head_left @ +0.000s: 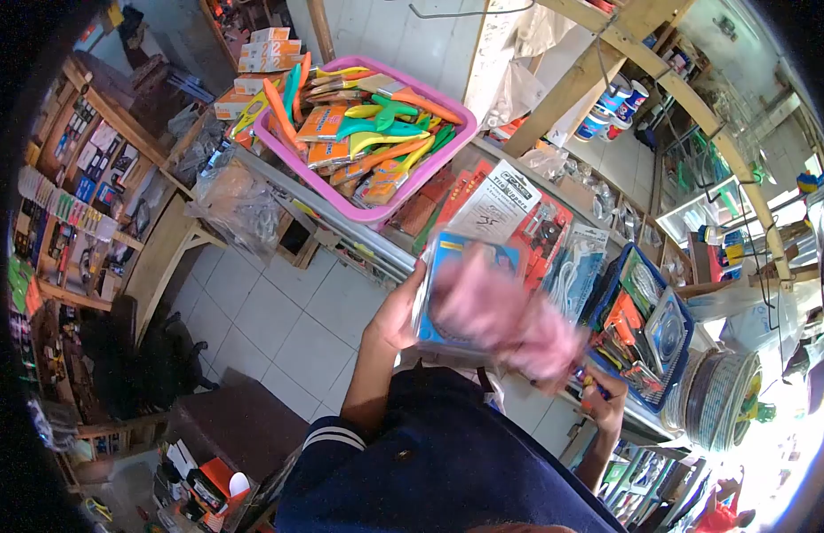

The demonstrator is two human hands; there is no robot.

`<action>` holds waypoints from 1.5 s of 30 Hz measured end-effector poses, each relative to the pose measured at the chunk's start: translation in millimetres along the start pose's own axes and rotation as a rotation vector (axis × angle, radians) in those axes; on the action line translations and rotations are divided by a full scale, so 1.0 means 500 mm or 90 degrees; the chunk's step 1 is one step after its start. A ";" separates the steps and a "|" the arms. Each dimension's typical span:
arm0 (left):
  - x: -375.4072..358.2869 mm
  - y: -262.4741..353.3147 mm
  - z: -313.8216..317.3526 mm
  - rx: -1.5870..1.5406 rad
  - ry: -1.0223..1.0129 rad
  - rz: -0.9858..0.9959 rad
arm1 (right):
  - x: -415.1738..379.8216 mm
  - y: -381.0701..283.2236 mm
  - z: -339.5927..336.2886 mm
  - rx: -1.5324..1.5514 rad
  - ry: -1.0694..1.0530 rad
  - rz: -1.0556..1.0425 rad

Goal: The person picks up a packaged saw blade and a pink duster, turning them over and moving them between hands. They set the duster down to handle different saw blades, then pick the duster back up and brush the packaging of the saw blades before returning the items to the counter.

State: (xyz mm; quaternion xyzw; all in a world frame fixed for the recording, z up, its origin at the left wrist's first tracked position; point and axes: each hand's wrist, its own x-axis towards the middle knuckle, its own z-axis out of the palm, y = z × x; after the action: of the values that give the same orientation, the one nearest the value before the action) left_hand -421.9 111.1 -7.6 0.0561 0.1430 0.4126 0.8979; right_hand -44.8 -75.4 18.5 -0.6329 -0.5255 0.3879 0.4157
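Observation:
My left hand grips the edge of a flat blue package with a clear cover, held tilted above the counter's near edge. In my right hand is the handle of a pink duster. Its fluffy head is smeared by motion and lies across the front of the package, hiding much of it. Just beyond the package is a white card labelled Tile Nippers, on red packaged goods. A blue basket with packaged tools stands near my right hand.
A pink basket full of paintbrushes with orange, green and yellow handles sits on the counter, left of the cards. Orange boxes are stacked behind it. Rolls of cable or hose stand at the right. A wooden post rises beyond the counter.

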 end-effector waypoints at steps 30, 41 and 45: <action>-0.012 -0.021 -0.031 0.246 0.003 -0.108 | 0.034 -0.015 -0.061 -0.038 -0.004 -0.011; -0.018 -0.008 -0.033 0.235 -0.018 -0.061 | 0.018 -0.014 -0.081 -0.016 0.037 -0.003; -0.017 -0.008 -0.033 0.231 0.008 -0.050 | 0.010 0.011 -0.098 -0.025 0.024 -0.015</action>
State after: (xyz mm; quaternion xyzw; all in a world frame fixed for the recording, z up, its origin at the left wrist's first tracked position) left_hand -429.2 101.7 -22.3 0.2085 0.2230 0.3451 0.8875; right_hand 3.5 -76.7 30.6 -0.6420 -0.5327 0.3606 0.4172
